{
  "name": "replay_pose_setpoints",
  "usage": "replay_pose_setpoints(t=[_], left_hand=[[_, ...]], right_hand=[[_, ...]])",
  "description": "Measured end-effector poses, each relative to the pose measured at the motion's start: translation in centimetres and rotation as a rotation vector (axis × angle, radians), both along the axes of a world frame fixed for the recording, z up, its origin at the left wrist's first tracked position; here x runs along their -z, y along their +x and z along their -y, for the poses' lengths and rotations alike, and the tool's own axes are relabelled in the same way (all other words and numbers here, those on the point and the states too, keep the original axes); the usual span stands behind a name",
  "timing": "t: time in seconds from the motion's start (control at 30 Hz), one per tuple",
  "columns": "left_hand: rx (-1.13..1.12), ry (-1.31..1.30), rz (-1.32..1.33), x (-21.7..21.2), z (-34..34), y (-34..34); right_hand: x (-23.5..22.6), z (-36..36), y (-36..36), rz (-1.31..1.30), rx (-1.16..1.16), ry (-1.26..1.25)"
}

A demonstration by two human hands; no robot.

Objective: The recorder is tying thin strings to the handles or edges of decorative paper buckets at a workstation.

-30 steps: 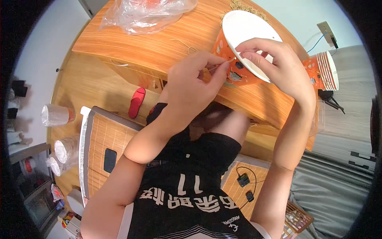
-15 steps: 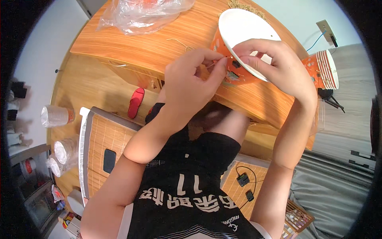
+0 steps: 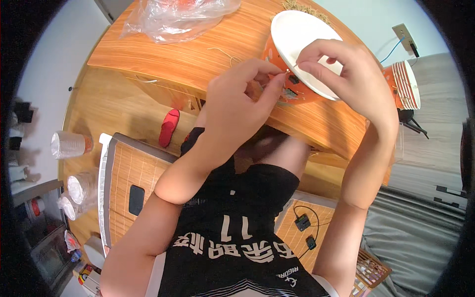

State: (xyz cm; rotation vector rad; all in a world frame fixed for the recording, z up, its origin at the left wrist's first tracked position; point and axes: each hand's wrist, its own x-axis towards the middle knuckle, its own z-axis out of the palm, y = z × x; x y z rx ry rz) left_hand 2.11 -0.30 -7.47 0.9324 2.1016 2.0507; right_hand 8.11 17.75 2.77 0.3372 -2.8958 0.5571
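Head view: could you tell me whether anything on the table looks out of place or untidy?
A loose pale string lies across the wooden table, apart from the orange paper bowl that both hands pinch thread at. A crumpled clear plastic bag sprawls at the far edge. Nothing looks spilled.

An orange paper bowl (image 3: pixel 297 47) with white inside lies tilted on the wooden table; perhaps a thin string (image 3: pixel 292 68) at its rim.

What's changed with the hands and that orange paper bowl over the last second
The orange paper bowl has shifted slightly up and left in view, its white inside facing the camera. The left hand and right hand followed it, still pinching a thin pale strand between their fingertips at the bowl's rim. The plastic bag, stack of orange cups and wooden table look unchanged.
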Motion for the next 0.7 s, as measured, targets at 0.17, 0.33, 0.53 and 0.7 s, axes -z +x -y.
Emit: replay_pose_setpoints(t=[0.17,0.33,0.53,0.7], left_hand=[[0.038,0.084,0.061,0.3,-0.3,0.7],[0.072,-0.043,0.075,0.1,1.1,0.3],[-0.127,0.177,-0.354,0.1,2.1,-1.8],[0.42,-0.079,0.341,-3.6,2.1,-3.5]], right_hand=[[-1.7,3.3,1.2,-0.057,0.253,0.271],[-0.5,6.3,2.2,-0.319,0.335,0.463],[4.1,9.3,3.0,-0.564,0.496,0.383],[6.4,9.6,2.8,-0.701,0.541,0.247]])
